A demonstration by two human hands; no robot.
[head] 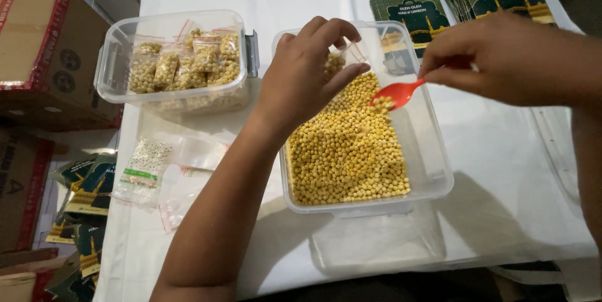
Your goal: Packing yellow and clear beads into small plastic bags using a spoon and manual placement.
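Yellow beans (348, 151) fill most of a clear plastic tub (433, 164) sitting mid-table on the white tablecloth (501, 170). Left hand (307, 76) hovers over the tub's far end, fingers curled and pinching a small clear bag (342, 60), partly filled with beans; the bag's mouth is mostly hidden behind the fingers, so it looks open but I can't confirm. Right hand (501, 57) comes in from the right, fingers closed on the handle of a red plastic spoon (396, 94). Spoon bowl carries a few beans and sits just above the bean pile, near the bag.

Second clear tub (113, 70) at the left of the table holds filled, sealed bean bags (188, 60). In front of it, a loose stack of empty small zip bags (147, 170) lies flat on the cloth. Two stacks of dark green and gold printed pouches (411, 10) sit at the table's far edge. Cardboard boxes (44, 51) stand on the floor to the left, with more green pouches (84, 195) below them.
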